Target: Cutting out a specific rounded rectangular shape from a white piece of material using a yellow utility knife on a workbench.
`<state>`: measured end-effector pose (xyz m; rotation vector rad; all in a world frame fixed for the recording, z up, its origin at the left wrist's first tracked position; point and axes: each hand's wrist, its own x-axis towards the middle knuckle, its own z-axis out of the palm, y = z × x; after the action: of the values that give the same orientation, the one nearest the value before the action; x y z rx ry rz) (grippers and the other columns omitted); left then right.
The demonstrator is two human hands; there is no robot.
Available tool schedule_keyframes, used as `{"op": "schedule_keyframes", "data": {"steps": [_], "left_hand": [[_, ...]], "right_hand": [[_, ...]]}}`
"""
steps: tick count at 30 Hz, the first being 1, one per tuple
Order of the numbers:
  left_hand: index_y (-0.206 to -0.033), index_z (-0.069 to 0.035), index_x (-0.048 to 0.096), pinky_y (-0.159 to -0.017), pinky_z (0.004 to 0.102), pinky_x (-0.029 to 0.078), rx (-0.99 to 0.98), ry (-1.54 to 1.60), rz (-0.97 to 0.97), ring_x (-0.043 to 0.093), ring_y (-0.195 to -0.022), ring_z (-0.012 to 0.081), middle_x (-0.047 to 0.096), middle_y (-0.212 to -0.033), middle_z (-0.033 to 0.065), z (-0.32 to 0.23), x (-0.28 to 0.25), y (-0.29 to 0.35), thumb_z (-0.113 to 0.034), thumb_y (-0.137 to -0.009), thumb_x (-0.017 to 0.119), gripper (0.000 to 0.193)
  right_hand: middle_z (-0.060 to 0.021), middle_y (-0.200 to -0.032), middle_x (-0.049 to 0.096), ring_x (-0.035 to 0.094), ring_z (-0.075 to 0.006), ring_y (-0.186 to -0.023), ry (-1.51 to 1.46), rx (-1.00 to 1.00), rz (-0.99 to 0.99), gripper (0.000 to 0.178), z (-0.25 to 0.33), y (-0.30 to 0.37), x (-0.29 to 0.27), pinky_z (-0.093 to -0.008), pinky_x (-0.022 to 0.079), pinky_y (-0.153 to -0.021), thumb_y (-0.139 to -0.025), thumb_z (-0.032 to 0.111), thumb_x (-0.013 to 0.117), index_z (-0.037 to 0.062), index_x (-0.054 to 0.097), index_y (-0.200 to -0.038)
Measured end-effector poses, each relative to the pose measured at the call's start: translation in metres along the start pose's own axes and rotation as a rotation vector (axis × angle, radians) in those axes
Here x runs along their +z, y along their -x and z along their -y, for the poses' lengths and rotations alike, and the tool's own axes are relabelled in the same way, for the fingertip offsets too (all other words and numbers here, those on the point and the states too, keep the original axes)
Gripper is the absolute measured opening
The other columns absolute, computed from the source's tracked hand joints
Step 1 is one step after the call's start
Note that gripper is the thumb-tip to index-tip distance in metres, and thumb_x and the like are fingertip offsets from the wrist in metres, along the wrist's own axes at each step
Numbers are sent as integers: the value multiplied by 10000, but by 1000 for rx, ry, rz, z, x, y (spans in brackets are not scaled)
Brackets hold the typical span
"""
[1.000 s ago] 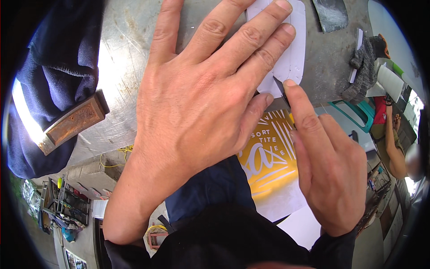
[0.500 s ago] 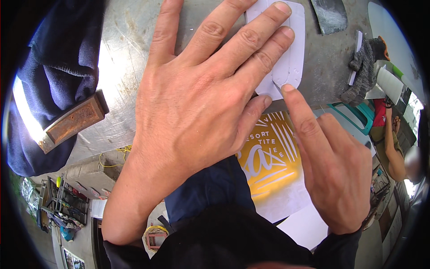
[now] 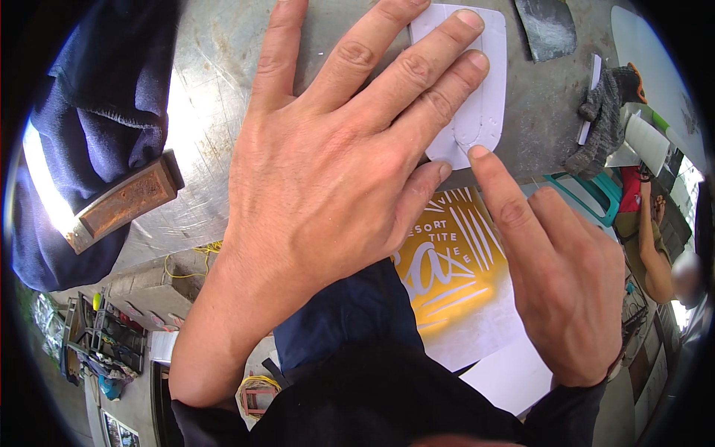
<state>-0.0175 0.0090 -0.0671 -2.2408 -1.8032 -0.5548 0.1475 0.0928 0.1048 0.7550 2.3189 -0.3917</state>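
Observation:
A white rounded sheet [image 3: 488, 89], of paper or thin plastic, lies on the metal table with a long rounded outline marked in it. My left hand [image 3: 320, 156] is spread flat, its fingertips pressing on the sheet's left part and the palm over the table's near edge. At the sheet's lower edge is my right hand [image 3: 562, 261], index finger stretched forward and the other fingers curled. A thin pointed tip shows just beyond that fingertip, touching the outline's rounded end; the rest of what the hand grips is hidden.
The metal table [image 3: 205, 97] carries a dark blue cloth [image 3: 112, 82], a rusty metal bar [image 3: 126, 201], a dark flat piece [image 3: 546, 28] and a grey knitted glove [image 3: 607, 115]. Below its edge is a yellow-and-white printed sheet [image 3: 454, 290]. Another person [image 3: 652, 246] is at far right.
My right hand has shifted slightly down and right, its fingertip drawing back a little towards the sheet's lower edge. My left hand stays nearly in place.

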Motion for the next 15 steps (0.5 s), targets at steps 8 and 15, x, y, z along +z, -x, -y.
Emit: {"op": "schedule_keyframes", "data": {"steps": [8, 15], "left_hand": [[-1463, -228, 607, -1246, 567, 128, 17, -9, -29, 387, -1507, 276, 513, -1570, 1, 3, 4, 5, -510, -840, 740, 696], [-1466, -227, 604, -1247, 566, 124, 60, -8, -81, 385, -1509, 275, 513, -1571, -2, 8, 13, 1, -505, -840, 741, 698]], "right_hand": [[-81, -757, 466, 553, -249, -623, 5, -8, -17, 589, 1, 7, 0, -387, 461, -571, -857, -32, 643, 91, 602, -1431], [-80, -763, 470, 553, -242, -623, 11, 21, -49, 600, 1, 15, -5, -376, 467, -580, -851, -43, 628, 77, 594, -1438]]}}
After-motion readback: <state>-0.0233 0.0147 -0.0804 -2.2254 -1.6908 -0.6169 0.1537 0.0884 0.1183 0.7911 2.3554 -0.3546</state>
